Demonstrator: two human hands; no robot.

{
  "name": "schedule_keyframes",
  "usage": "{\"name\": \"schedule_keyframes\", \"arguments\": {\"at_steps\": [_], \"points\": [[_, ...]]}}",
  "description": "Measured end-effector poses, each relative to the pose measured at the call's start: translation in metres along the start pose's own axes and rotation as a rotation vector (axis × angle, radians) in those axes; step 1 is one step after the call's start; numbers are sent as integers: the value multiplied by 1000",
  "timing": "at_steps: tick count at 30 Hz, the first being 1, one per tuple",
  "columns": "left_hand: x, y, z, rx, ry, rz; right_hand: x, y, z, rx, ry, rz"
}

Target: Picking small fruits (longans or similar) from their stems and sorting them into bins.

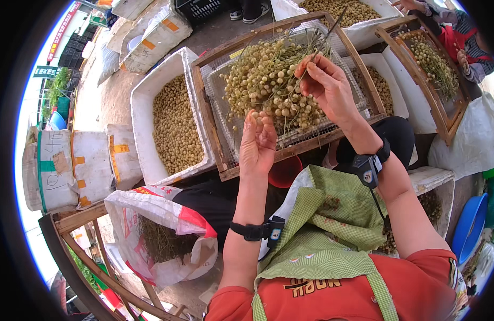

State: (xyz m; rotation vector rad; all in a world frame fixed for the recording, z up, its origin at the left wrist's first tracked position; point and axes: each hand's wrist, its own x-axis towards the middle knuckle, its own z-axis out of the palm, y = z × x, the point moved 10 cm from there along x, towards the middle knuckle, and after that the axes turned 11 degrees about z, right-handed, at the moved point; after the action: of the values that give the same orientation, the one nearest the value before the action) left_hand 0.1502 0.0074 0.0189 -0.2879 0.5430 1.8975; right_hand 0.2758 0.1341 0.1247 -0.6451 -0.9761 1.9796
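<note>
A heap of small round pale-yellow fruits on thin green stems (267,80) lies on a wire-mesh screen in a wooden frame (209,108) before me. At the heap's near edge, my left hand (257,140) has its palm turned up and its fingers curled around a few fruits. My right hand (327,88) is over the heap's right side, thumb and forefinger pinched together on a thin stem (313,58). A dark stalk (338,22) slants up beyond that hand across the frame. Under the frame's front edge, a red bucket (286,171) partly shows.
Left of the frame stands a white foam box (140,104) of loose fruits. A woven sack (203,257) holding bare stems is at lower left. At upper right another person (469,44) sits by a second framed screen (443,112). A blue basin (469,224) lies far right.
</note>
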Motion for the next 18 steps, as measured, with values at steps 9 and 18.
{"name": "schedule_keyframes", "arguments": {"at_steps": [9,18], "points": [[13,-12,1,540,-116,-124,3,35,0,266,-61,299],[-13,-81,39,152,-367,-483,9,41,5,403,-186,343]]}}
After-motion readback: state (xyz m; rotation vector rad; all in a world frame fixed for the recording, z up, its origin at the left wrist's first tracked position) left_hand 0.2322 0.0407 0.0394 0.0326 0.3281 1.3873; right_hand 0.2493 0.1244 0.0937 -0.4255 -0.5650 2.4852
